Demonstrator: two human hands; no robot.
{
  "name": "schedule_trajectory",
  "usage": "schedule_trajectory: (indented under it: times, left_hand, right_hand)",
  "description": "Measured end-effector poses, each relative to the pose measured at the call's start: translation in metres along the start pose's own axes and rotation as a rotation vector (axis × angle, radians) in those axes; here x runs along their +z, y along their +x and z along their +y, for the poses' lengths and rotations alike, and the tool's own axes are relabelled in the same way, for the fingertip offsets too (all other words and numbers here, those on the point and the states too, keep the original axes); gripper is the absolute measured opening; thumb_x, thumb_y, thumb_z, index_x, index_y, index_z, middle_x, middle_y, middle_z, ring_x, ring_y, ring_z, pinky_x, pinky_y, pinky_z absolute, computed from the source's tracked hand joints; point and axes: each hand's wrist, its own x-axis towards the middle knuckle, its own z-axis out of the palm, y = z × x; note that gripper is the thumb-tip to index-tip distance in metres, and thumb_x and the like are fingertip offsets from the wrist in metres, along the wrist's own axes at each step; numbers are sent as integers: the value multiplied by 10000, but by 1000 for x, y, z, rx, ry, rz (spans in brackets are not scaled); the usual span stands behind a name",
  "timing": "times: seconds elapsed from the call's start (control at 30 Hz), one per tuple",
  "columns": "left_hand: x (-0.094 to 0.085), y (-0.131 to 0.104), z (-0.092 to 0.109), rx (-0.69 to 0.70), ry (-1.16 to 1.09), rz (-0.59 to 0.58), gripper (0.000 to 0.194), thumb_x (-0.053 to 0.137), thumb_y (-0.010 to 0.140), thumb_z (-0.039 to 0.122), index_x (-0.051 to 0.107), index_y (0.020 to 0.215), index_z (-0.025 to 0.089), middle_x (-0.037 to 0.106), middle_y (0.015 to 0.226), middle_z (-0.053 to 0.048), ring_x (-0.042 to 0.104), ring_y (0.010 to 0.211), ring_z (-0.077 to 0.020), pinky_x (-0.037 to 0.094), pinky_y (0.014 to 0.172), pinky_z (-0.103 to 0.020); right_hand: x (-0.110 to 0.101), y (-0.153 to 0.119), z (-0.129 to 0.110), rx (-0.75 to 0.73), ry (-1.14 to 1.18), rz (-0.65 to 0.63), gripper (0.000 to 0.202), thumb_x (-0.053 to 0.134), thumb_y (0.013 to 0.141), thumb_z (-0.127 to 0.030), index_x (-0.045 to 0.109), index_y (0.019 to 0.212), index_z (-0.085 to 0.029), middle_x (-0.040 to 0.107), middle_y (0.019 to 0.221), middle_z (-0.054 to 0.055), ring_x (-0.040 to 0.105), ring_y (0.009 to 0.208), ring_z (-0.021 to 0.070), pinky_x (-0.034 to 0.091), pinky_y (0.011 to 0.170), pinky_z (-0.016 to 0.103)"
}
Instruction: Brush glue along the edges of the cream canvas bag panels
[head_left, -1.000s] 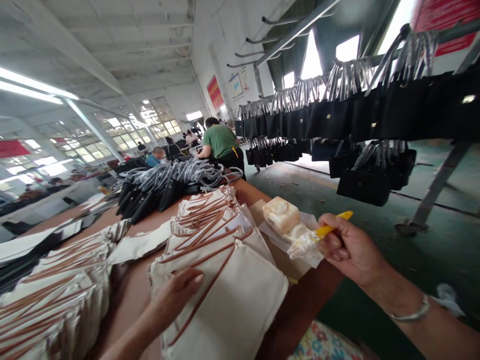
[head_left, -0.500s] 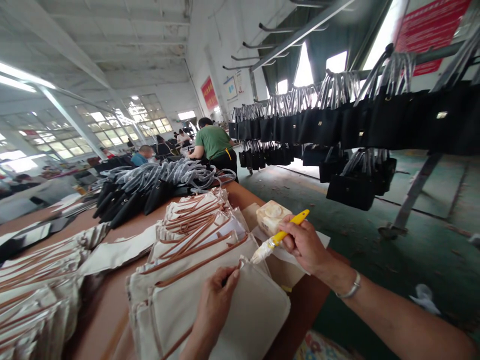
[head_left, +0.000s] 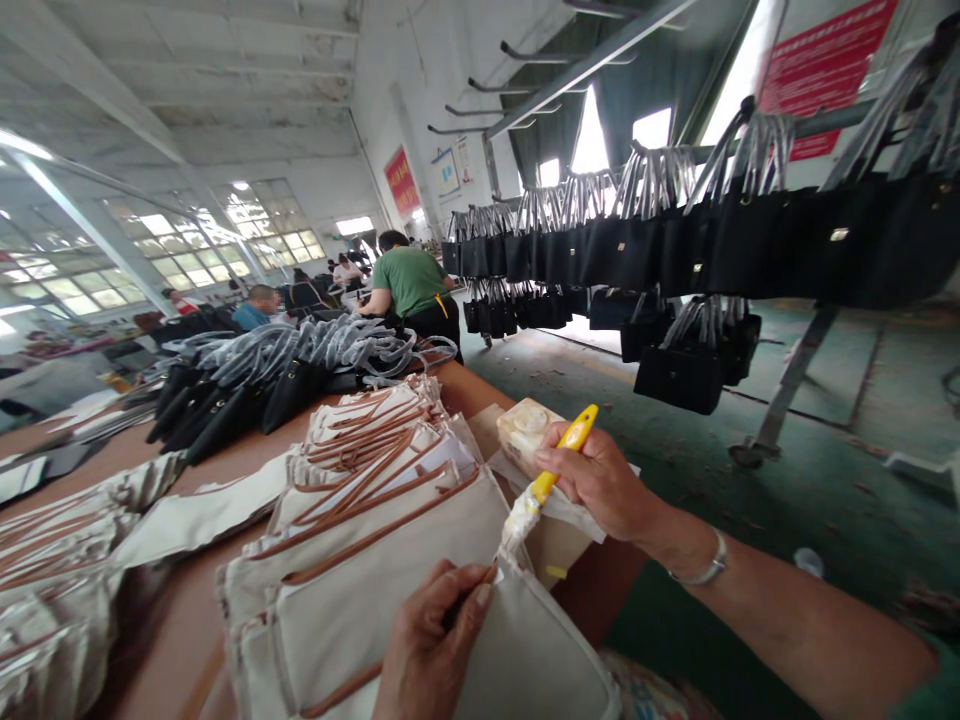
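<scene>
My right hand [head_left: 596, 480] is closed round the yellow handle of a brush [head_left: 576, 430]. White paste coats its bristles, and the tip touches the edge of a cream bag panel [head_left: 525, 640]. My left hand [head_left: 442, 630] pinches that panel's edge beside the bristles, at a brown strip. More cream panels with brown trim [head_left: 375, 540] lie stacked under and behind it on the brown table. A block-like white container [head_left: 529, 428], smeared with dried paste, stands just behind my right hand on a sheet of paper or card.
Black bags with plastic-wrapped handles [head_left: 277, 370] are heaped farther back on the table [head_left: 217, 570]. More cream pieces [head_left: 67, 560] lie at left. A wheeled rack of black bags [head_left: 660, 245] stands at right. A person in a green top [head_left: 411, 285] bends over beyond the table.
The brush has tilted more upright, its bristles now on the panel's edge. My left hand has moved slightly lower and right in view with the panel. The whole view has shifted a little.
</scene>
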Motion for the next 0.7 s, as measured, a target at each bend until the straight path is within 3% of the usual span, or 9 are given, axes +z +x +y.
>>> schedule_trajectory:
  times: [0.1,0.2,0.33,0.4,0.53,0.63,0.7]
  left_hand:
    - [3,-3,1,54,37,34,243,619,877,409,740,928,204,613,775,-8,624,708,-134,496,633,-188]
    - [6,-8,0,178,133,31,177,604,899,337,719,921,203,633,765,-10,632,660,-114,494,581,-162]
    - [7,-17,0,518,385,31,159,588,907,190,675,1038,216,677,807,-16,663,698,-110,516,629,-161]
    - [7,-21,2,686,524,50,211,586,899,143,651,1084,220,685,800,-11,657,684,-116,517,622,-182]
    - [4,-26,5,881,769,97,144,593,895,172,647,1028,186,665,691,2,625,574,-118,491,544,-215]
    - [1,-29,4,927,888,74,168,622,887,284,648,1007,169,649,659,0,636,570,-132,495,530,-234]
    - [0,-32,3,924,904,87,168,593,906,272,641,1020,158,651,667,-6,633,565,-132,494,519,-236]
  right_hand:
    - [2,-9,-3,10,-78,-93,196,605,878,-295,546,722,-192,395,497,-72,328,432,96,243,420,231]
    - [2,-12,-1,-16,-129,-56,213,628,868,-317,559,711,-190,416,523,-59,355,460,104,265,434,235]
    - [-10,-7,-5,-9,-29,61,222,619,863,-329,530,710,-195,386,475,-78,298,411,90,221,406,230]
    - [-14,-6,-8,27,39,55,208,625,851,-325,520,728,-195,365,460,-93,263,390,80,186,390,225]
    - [-8,-15,-10,111,99,-93,185,624,836,-311,531,732,-190,365,466,-96,269,391,77,183,393,217]
    - [-4,-27,-17,168,68,-250,202,620,833,-309,520,703,-190,393,488,-81,311,411,83,205,405,219]
    - [-7,-33,-25,185,62,-323,204,620,830,-307,514,698,-192,390,496,-79,308,414,83,204,404,220]
